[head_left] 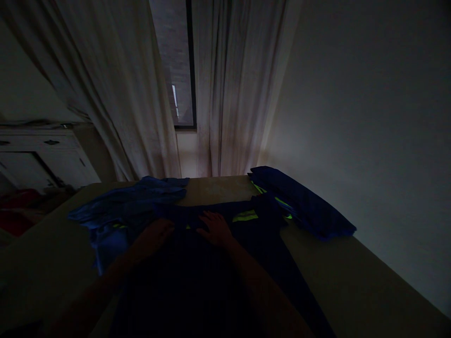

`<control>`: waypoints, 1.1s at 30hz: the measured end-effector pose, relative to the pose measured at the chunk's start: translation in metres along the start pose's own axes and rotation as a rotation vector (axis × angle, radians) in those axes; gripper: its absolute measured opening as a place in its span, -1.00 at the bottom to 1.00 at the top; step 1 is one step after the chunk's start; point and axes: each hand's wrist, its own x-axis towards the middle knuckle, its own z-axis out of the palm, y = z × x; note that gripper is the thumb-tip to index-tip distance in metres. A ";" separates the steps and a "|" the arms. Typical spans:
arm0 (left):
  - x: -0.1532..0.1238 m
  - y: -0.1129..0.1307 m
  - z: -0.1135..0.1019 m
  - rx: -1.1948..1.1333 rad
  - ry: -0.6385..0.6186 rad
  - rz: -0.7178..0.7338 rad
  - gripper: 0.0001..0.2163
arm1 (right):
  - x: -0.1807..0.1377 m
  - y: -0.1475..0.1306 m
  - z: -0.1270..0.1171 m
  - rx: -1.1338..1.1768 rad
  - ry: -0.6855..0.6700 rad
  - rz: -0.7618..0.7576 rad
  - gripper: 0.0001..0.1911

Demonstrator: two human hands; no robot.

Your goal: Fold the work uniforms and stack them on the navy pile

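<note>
A dark navy garment (197, 281) with yellow-green strips is spread on a table in front of me; the dim light hides its exact kind. On its upper part rests my right hand (215, 227), fingers spread and lying flat on the cloth. My left hand (159, 232) lies palm down near the garment's upper left side, its fingers stretched toward the right and hard to make out in the dark. Left of that hand is a loose heap of blue clothes (130, 202). A folded stack of dark blue garments (299, 199) with yellow-green edges lies at the right.
The tan tabletop (218, 190) reaches back to light curtains (239, 94) around a narrow window (176, 61). A pale wall (369, 141) runs along the right side. At the far left stand a white cabinet (63, 159) and red items (17, 220).
</note>
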 end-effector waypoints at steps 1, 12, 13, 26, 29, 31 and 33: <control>0.010 0.004 0.005 0.028 0.054 -0.018 -0.52 | 0.000 -0.001 0.001 0.008 0.011 0.001 -0.39; 0.033 0.001 0.062 0.244 0.134 -0.084 -0.38 | -0.055 0.075 -0.063 -0.070 0.636 0.486 -0.48; 0.035 0.004 0.063 0.269 0.146 -0.102 -0.37 | -0.068 0.093 -0.078 -0.126 0.634 0.652 -0.46; 0.117 0.252 0.129 -0.021 0.205 0.244 -0.47 | -0.109 0.180 -0.129 -0.207 0.316 1.053 -0.46; 0.115 0.268 0.149 -0.051 0.196 0.228 -0.49 | -0.112 0.184 -0.128 -0.236 0.296 1.020 -0.59; 0.111 0.268 0.154 -0.061 0.195 0.231 -0.50 | -0.113 0.186 -0.128 -0.250 0.298 1.001 -0.66; 0.109 0.266 0.154 -0.067 0.196 0.239 -0.50 | -0.111 0.187 -0.128 -0.246 0.299 0.979 -0.69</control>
